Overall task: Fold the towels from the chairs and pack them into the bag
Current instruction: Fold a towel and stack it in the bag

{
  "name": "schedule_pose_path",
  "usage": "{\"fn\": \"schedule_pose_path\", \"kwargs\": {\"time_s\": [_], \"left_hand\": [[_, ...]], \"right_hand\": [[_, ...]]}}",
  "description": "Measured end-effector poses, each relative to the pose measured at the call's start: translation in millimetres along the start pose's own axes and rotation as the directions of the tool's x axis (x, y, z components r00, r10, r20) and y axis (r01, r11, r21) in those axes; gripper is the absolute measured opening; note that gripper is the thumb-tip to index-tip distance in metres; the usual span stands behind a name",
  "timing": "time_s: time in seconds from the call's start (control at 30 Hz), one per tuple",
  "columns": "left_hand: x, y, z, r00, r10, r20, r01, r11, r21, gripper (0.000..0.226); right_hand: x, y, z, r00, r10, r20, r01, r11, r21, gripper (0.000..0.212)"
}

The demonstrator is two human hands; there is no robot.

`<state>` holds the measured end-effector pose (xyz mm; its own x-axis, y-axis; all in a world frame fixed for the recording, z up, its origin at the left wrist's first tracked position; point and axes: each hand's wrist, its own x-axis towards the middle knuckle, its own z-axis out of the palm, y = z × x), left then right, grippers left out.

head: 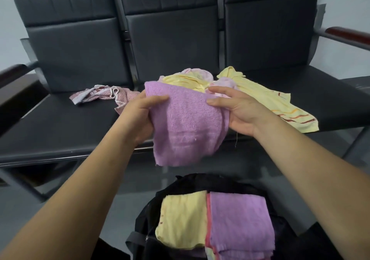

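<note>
Left hand (140, 115) and right hand (240, 111) each pinched the purple towel (186, 123) by its top edge, held past the near edge of the chair seat (60, 129), above the black bag (144, 219). Lower half hung loose and uneven. A slack pinch could have dropped the fold open, or the towel could have missed the bag.

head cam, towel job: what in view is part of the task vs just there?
Job: purple towel, held by left hand and right hand; black bag with folded yellow towel and folded purple towel inside; yellow striped towel, pink-and-yellow pile and red patterned towel on the chairs.
Just there: wooden armrests, floor.
</note>
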<state>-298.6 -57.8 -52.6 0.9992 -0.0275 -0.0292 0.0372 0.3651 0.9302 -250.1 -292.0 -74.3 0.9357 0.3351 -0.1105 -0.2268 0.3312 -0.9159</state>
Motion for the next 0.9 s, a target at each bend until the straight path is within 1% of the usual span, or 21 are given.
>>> {"fn": "schedule_pose_path", "kwargs": {"time_s": [0.07, 0.1, 0.17, 0.2, 0.3, 0.37, 0.4, 0.43, 0.5, 0.53, 0.57, 0.6, 0.63, 0.67, 0.7, 0.73, 0.8, 0.9], "left_hand": [[0.9, 1.8, -8.5, 1.0, 0.005, 0.024, -0.009, 0.988, 0.152, 0.025], [1.0, 1.6, -11.9, 0.999, 0.002, 0.047, -0.013, 0.972, 0.235, 0.022], [1.9, 0.1, -17.3, 0.997, 0.005, 0.072, -0.029, 0.939, 0.344, 0.018], [2.8, -0.9, -18.8, 0.998, 0.015, 0.066, -0.04, 0.923, 0.383, 0.017], [6.8, -2.9, -23.2, 0.997, 0.077, 0.002, -0.068, 0.867, 0.493, 0.013], [8.5, -4.1, -24.8, 0.994, 0.102, -0.032, -0.072, 0.858, 0.508, 0.012], [8.3, -4.2, -24.3, 0.995, 0.089, -0.035, -0.061, 0.874, 0.482, 0.013], [8.5, -4.3, -24.2, 0.998, 0.067, -0.02, -0.051, 0.894, 0.445, 0.015], [7.4, -3.7, -24.4, 0.998, 0.036, 0.059, -0.057, 0.915, 0.4, 0.029], [7.0, -3.0, -25.2, 0.995, 0.038, 0.091, -0.072, 0.909, 0.41, 0.035], [7.6, -2.5, -26.9, 0.993, 0.055, 0.106, -0.096, 0.893, 0.439, 0.037], [8.3, -2.2, -28.3, 0.992, 0.078, 0.1, -0.116, 0.876, 0.468, 0.033], [9.0, -3.0, -29.7, 0.99, 0.108, 0.089, -0.138, 0.857, 0.496, 0.026], [9.1, -3.8, -30.6, 0.987, 0.139, 0.077, -0.158, 0.841, 0.517, 0.023], [9.6, -5.6, -31.5, 0.982, 0.172, 0.073, -0.184, 0.822, 0.539, 0.022], [9.5, -6.6, -31.1, 0.977, 0.203, 0.071, -0.208, 0.81, 0.549, 0.023], [10.6, -8.6, -30.8, 0.965, 0.256, 0.059, -0.248, 0.811, 0.529, 0.021], [14.0, -10.3, -30.3, 0.94, 0.341, 0.015, -0.297, 0.797, 0.525, 0.017]], "right_hand": [[3.8, 1.8, -3.4, 0.997, -0.057, -0.06, 0.054, 0.997, -0.045, 0.039], [5.6, 3.2, -3.9, 0.992, -0.088, -0.089, 0.079, 0.991, -0.105, 0.033], [7.0, 5.2, -3.1, 0.98, -0.154, -0.123, 0.126, 0.969, -0.21, 0.023], [6.7, 5.2, -2.4, 0.977, -0.174, -0.127, 0.141, 0.962, -0.235, 0.02], [5.6, 3.9, 1.0, 0.977, -0.181, -0.11, 0.154, 0.964, -0.218, 0.019], [4.8, 4.2, 2.2, 0.981, -0.167, -0.1, 0.142, 0.965, -0.219, 0.017], [4.4, 4.3, 2.6, 0.984, -0.15, -0.092, 0.129, 0.97, -0.207, 0.016], [3.8, 4.1, 3.2, 0.989, -0.128, -0.071, 0.113, 0.976, -0.186, 0.017], [2.8, 3.4, 3.4, 0.996, -0.093, -0.004, 0.092, 0.984, -0.156, 0.034], [1.2, 2.7, 3.8, 0.997, -0.077, 0.023, 0.08, 0.982, -0.171, 0.043], [-0.1, 2.2, 4.4, 0.997, -0.068, 0.029, 0.073, 0.97, -0.233, 0.05], [-2.0, 1.2, 5.4, 0.996, -0.084, 0.019, 0.085, 0.93, -0.358, 0.055], [-5.6, -0.5, 8.0, 0.992, -0.128, -0.003, 0.106, 0.839, -0.534, 0.058], [-8.9, -1.7, 10.3, 0.982, -0.187, -0.018, 0.123, 0.712, -0.692, 0.059], [-11.0, -1.9, 11.7, 0.968, -0.25, -0.013, 0.144, 0.597, -0.789, 0.058], [-11.7, -2.8, 11.6, 0.955, -0.295, -0.014, 0.155, 0.54, -0.827, 0.054], [-10.4, -4.0, 8.3, 0.942, -0.333, -0.037, 0.158, 0.54, -0.826, 0.041], [-9.7, -5.6, 5.6, 0.921, -0.389, -0.022, 0.182, 0.478, -0.859, 0.022]]}}
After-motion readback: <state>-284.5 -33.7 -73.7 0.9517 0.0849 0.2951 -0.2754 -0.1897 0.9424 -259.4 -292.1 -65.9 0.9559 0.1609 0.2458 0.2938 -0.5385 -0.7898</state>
